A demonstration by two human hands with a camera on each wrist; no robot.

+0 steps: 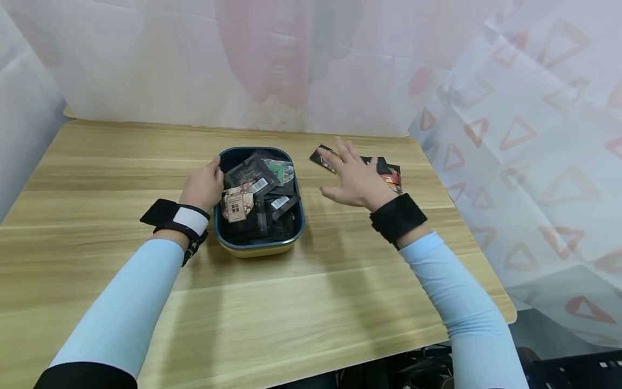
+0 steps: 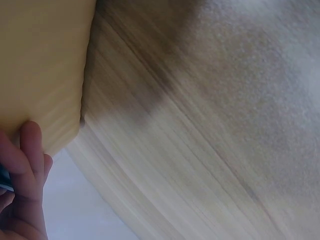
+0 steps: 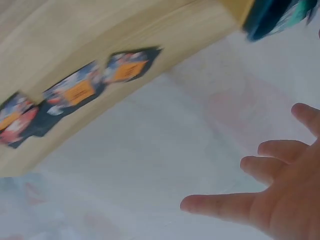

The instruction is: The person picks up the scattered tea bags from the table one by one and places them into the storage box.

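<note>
We see a rounded rectangular tub with a dark blue rim and inside and a yellow outer wall [image 1: 257,249] standing near the middle of the pale wooden table [image 1: 311,302]. It is heaped with flat foil sachets [image 1: 257,202], most of them black, some showing white barcode labels. One brown sachet with a printed label [image 1: 236,204] lies on top at the left side of the heap, and a sachet with a green patch [image 1: 281,170] lies toward the far right corner.

Our left hand [image 1: 203,186] rests at the tub's left wall, its fingers curled over the rim near the far left corner. In the left wrist view we see those fingers [image 2: 31,150] lying together against the yellow wall [image 2: 40,70], with a sliver of blue rim behind them.

Our right hand [image 1: 353,178] hovers above the table to the right of the tub, apart from it, palm down, fingers spread and straight, holding nothing. The right wrist view shows the same spread fingers [image 3: 270,167] in the air.

Just beyond that hand, a short row of black sachets with orange and red printing [image 1: 389,172] lies flat on the table near its far right edge; in the right wrist view they [image 3: 80,92] appear laid end to end, slightly overlapping.
</note>
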